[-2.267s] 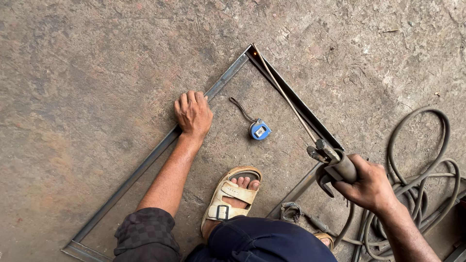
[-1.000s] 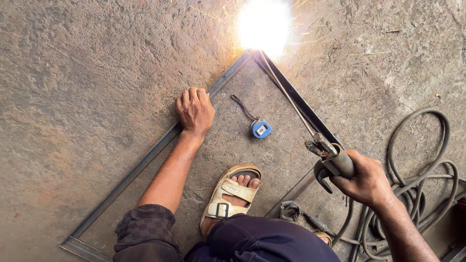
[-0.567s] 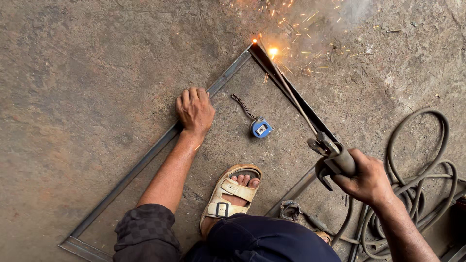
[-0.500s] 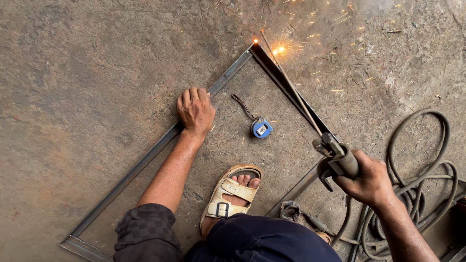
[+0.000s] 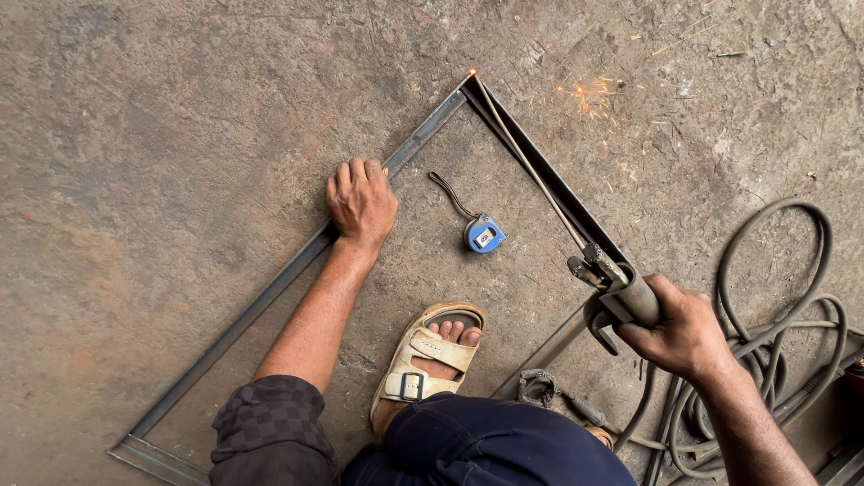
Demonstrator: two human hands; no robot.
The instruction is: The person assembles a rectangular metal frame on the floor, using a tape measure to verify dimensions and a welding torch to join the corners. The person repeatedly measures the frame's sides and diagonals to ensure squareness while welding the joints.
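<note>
On concrete floor | L hand flat on steel frame | R hand clamped on electrode holder

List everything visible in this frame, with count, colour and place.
metal frame: one, grey, flat on the concrete floor
electrode holder: one, dark, in the right hand, rod tip at the frame's far corner
tape measure: one, blue, inside the frame
cables: coiled, grey, at right
sparks: few, orange, beyond the corner
sandal: one, beige, on a foot inside the frame
left hand: pressing on the frame's left bar
right hand: gripping the holder
</note>
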